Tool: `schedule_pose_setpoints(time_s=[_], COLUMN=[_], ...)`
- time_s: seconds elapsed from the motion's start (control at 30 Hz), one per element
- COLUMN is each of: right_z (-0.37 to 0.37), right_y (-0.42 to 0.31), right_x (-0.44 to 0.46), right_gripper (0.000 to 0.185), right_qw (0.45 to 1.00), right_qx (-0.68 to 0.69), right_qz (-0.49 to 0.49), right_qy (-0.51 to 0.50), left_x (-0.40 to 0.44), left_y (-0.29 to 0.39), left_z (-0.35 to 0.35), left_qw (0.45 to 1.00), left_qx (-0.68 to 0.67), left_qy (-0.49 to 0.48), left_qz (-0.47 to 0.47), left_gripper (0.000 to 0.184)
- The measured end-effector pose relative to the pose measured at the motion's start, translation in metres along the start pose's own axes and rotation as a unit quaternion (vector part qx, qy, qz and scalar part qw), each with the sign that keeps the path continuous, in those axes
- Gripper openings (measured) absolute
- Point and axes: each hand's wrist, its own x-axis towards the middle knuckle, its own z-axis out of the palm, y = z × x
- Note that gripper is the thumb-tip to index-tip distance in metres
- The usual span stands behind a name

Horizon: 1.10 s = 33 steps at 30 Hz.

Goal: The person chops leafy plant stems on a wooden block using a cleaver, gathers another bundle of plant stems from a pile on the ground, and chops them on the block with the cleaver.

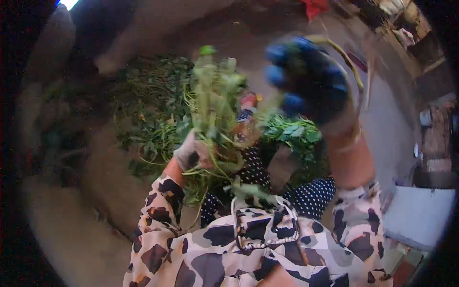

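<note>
My left hand (193, 152), in a pale glove, is closed around a bunch of leafy green vines (210, 95). Long thin stems hang from the bunch toward my lap, and its upper part is blurred. My right hand (308, 79), in a blue and black glove, is raised to the right and smeared by motion. Its fingers look curled, and a brownish vine stem (353, 64) arcs out from it. Below and between the hands lies a clump of green leaves (294, 131).
A large heap of leafy vines (153, 91) spreads over the floor at left. My legs in dotted trousers (313, 196) are bent beneath me. A pale flat-topped object (420, 215) stands at right. Red material (314, 7) and clutter lie along the far right.
</note>
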Motion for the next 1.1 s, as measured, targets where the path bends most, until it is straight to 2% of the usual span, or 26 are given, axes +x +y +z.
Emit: schedule_pose_setpoints(time_s=[0.03, 0.07, 0.1, 0.17, 0.23, 0.27, 0.3, 0.33, 0.37, 0.4, 0.43, 0.5, 0.57, 0.63, 0.7, 0.73, 0.8, 0.87, 0.9, 0.93, 0.97, 1.0, 1.07, 1.1], right_z=[-0.007, -0.032, -0.061, -0.108, -0.145, -0.154, -0.164, -0.181, -0.158, -0.137, -0.115, -0.088, -0.053, -0.037, -0.024, -0.034, -0.064, -0.054, -0.070, -0.087, -0.123, -0.112, -0.159, -0.167], right_y=[-0.005, 0.015, 0.026, 0.063, 0.112, 0.136, 0.159, 0.183, 0.184, 0.174, 0.168, 0.161, 0.157, 0.186, 0.206, 0.230, 0.271, 0.226, 0.228, 0.225, 0.227, 0.221, 0.212, 0.210], right_x=[-0.004, -0.023, -0.028, -0.038, -0.047, -0.043, -0.039, -0.036, -0.024, -0.013, -0.003, 0.010, 0.021, 0.030, 0.025, 0.019, 0.006, -0.021, -0.046, -0.055, -0.059, -0.050, -0.050, -0.047], right_gripper=[0.029, 0.028, 0.028, 0.024, 0.026, 0.026, 0.026, 0.030, 0.034, 0.038, 0.038, 0.049, 0.056, 0.066, 0.066, 0.066, 0.062, 0.058, 0.053, 0.042, 0.031, 0.025, 0.017, 0.017], right_qw=[0.996, 0.985, 0.981, 0.981, 0.968, 0.944, 0.898, 0.827, 0.665, 0.564, 0.567, 0.625, 0.774, 0.875, 0.884, 0.882, 0.934, 0.924, 0.917, 0.931, 0.920, 0.917, 0.877, 0.897], right_qx=[0.074, 0.150, 0.149, 0.171, 0.068, -0.041, -0.150, -0.459, -0.716, -0.754, -0.752, -0.747, -0.633, -0.483, -0.454, -0.456, -0.329, -0.350, -0.370, -0.302, -0.261, -0.124, -0.110, 0.082], right_qz=[-0.015, -0.032, -0.032, -0.017, 0.089, 0.184, 0.273, 0.245, 0.188, 0.336, 0.336, 0.208, 0.021, 0.035, 0.108, 0.108, 0.068, 0.050, 0.017, -0.003, 0.034, 0.053, 0.121, 0.095], right_qy=[0.037, 0.074, 0.121, 0.087, 0.225, 0.270, 0.310, 0.213, 0.095, 0.036, 0.034, 0.090, 0.018, 0.010, 0.026, 0.040, 0.126, 0.148, 0.152, 0.205, 0.291, 0.376, 0.451, 0.424], left_x=[0.001, 0.003, -0.012, -0.047, -0.076, -0.080, -0.082, -0.078, -0.077, -0.080, -0.088, -0.083, -0.079, -0.074, -0.070, -0.070, -0.073, -0.079, -0.070, -0.064, -0.062, -0.089, -0.100, -0.106], left_y=[-0.006, -0.030, -0.037, -0.056, -0.081, -0.113, -0.108, -0.094, -0.070, -0.046, -0.019, -0.003, -0.004, -0.017, -0.034, -0.042, -0.045, -0.039, -0.052, -0.059, -0.057, -0.048, -0.046, -0.048], left_z=[-0.051, -0.068, -0.069, -0.068, -0.069, -0.158, -0.152, -0.133, -0.096, -0.055, -0.013, 0.007, 0.008, -0.002, -0.010, -0.012, -0.011, -0.006, 0.003, -0.006, -0.012, -0.022, -0.024, -0.025], left_qw=[0.973, 0.975, 0.980, 0.960, 0.902, 0.952, 0.951, 0.944, 0.921, 0.921, 0.921, 0.926, 0.937, 0.954, 0.972, 0.978, 0.983, 0.980, 0.955, 0.981, 0.962, 0.961, 0.977, 0.979], left_qx=[-0.216, -0.211, -0.195, -0.146, -0.092, -0.055, -0.054, -0.085, -0.113, -0.126, -0.137, -0.121, -0.102, -0.081, -0.064, -0.059, -0.063, -0.108, -0.264, -0.082, 0.100, 0.092, 0.005, -0.015], left_qy=[-0.054, -0.044, 0.034, 0.184, 0.312, 0.195, 0.201, 0.093, -0.016, 0.033, 0.082, 0.072, 0.068, 0.080, 0.094, 0.101, 0.121, 0.148, 0.078, -0.003, -0.081, -0.072, -0.009, 0.014], left_qz=[-0.069, -0.059, 0.013, 0.151, 0.284, 0.228, 0.229, 0.305, 0.373, 0.366, 0.356, 0.351, 0.328, 0.276, 0.203, 0.171, 0.120, 0.077, 0.109, 0.175, 0.239, 0.250, 0.215, 0.204], left_gripper=[0.047, 0.047, 0.052, 0.060, 0.070, 0.074, 0.074, 0.075, 0.076, 0.075, 0.074, 0.070, 0.066, 0.062, 0.059, 0.057, 0.053, 0.050, 0.046, 0.053, 0.061, 0.061, 0.059, 0.059])
